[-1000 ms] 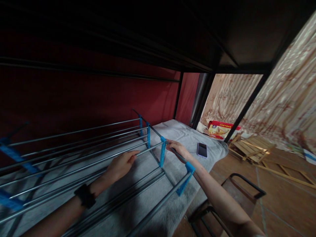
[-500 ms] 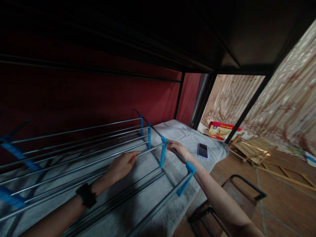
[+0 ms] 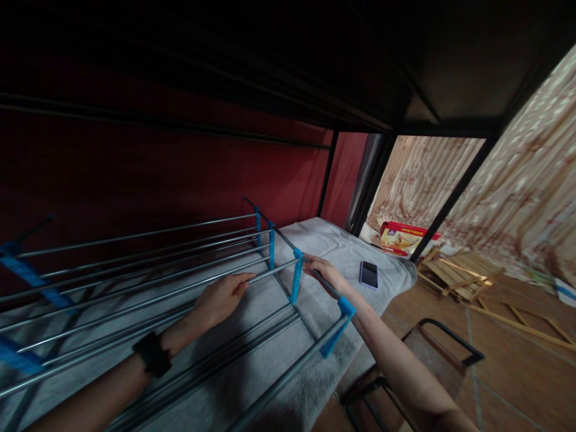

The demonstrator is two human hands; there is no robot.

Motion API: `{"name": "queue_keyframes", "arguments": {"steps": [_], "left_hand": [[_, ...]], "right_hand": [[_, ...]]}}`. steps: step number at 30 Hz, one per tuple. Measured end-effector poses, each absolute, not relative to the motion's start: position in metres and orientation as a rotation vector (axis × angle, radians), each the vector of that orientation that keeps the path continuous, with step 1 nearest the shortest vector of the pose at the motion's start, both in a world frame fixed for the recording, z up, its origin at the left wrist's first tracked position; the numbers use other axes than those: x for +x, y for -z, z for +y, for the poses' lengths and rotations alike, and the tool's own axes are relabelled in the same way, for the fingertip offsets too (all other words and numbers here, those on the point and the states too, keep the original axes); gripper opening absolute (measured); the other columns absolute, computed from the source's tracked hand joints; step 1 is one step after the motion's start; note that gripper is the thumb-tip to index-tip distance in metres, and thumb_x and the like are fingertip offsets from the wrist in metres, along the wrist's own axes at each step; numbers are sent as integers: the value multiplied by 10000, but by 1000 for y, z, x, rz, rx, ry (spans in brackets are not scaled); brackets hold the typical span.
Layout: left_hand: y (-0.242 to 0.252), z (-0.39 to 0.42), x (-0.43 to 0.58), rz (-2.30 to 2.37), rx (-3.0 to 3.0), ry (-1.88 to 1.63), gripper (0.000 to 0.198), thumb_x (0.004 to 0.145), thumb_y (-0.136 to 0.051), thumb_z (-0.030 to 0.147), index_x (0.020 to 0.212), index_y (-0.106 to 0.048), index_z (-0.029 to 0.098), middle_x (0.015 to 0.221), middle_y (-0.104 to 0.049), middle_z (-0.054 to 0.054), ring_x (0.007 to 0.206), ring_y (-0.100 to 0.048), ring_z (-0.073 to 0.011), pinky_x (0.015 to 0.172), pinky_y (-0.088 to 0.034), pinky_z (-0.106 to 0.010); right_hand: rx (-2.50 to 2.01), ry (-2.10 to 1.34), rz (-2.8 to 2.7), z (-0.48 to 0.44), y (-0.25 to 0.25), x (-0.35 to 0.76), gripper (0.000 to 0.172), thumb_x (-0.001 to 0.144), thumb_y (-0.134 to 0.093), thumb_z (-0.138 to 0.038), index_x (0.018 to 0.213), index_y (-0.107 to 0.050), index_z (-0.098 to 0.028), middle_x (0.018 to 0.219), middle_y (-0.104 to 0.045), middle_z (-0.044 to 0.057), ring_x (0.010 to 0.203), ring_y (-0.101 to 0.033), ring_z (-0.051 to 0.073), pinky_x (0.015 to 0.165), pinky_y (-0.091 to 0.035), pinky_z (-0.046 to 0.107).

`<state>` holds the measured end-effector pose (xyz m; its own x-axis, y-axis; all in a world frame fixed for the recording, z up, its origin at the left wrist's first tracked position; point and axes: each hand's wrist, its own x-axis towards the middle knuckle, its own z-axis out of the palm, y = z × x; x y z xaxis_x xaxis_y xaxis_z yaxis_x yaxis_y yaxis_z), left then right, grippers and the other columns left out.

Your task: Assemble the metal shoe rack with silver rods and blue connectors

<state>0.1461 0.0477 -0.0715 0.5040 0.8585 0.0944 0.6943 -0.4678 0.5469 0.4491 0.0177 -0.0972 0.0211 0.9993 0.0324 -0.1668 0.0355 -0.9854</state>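
A metal rack (image 3: pixel 148 264) of long grey tubes with blue plastic connectors lies on its side on a grey blanket (image 3: pixel 315 240) on a lower bunk. My left hand (image 3: pixel 220 298), with a black band on the wrist, is closed round one of the long tubes near its right end. My right hand (image 3: pixel 324 272) grips the end rail of the rack between two blue connectors (image 3: pixel 296 273). A phone (image 3: pixel 369 274) lies face up on the blanket just right of my right hand.
The upper bunk's dark frame hangs low overhead, with a black post (image 3: pixel 450 201) at the corner. A red wall stands behind the rack. A black metal chair (image 3: pixel 432 348) is beside the bed. A red box (image 3: pixel 402 236), wooden slats (image 3: pixel 454 273) and tiled floor lie to the right.
Both hands keep their grip on the rack in the same places. The view has shifted very slightly; nothing else has moved.
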Motion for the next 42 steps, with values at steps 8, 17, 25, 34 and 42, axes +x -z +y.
{"name": "queue_keyframes", "arguments": {"steps": [8, 17, 25, 34, 42], "left_hand": [[72, 47, 147, 1295, 2319, -528, 477, 921, -414, 314, 1293, -699, 227, 1268, -729, -89, 1185, -671, -293, 1028, -509, -401], [71, 43, 148, 1382, 2373, -429, 473, 972, -380, 305, 1360, -645, 256, 1322, -705, -59, 1210, -658, -243, 1018, -488, -326], [65, 37, 153, 1393, 2390, -473, 428, 959, -458, 417, 1310, -669, 292, 1286, -724, -47, 1164, -676, -269, 962, -503, -341], [71, 40, 150, 1379, 2383, -470, 451, 990, -402, 405, 1346, -649, 278, 1354, -687, -37, 1246, -634, -259, 1019, -475, -352], [69, 39, 152, 1409, 2411, -439, 452, 995, -397, 403, 1350, -651, 284, 1338, -696, -50, 1197, -662, -273, 981, -492, -367]], "right_hand": [[-1036, -1250, -1087, 15, 96, 447, 319, 674, -721, -279, 976, -785, -200, 1129, -731, 8, 1071, -603, 226, 967, -443, 303], [-1084, -1224, -1111, 20, 100, 452, 439, 676, -708, -289, 1104, -770, -214, 1071, -741, 6, 1069, -621, 237, 1000, -451, 327], [-1053, -1237, -1106, 17, 98, 450, 343, 673, -709, -295, 1002, -780, -229, 1102, -739, 8, 1117, -609, 249, 1016, -451, 343], [-1077, -1246, -1065, 17, 97, 448, 384, 667, -717, -281, 1042, -779, -223, 1076, -739, -4, 1147, -600, 259, 1052, -425, 354], [-1065, -1247, -1069, 14, 94, 447, 365, 676, -729, -278, 1034, -778, -225, 1022, -745, -10, 1160, -588, 264, 1041, -424, 350]]}}
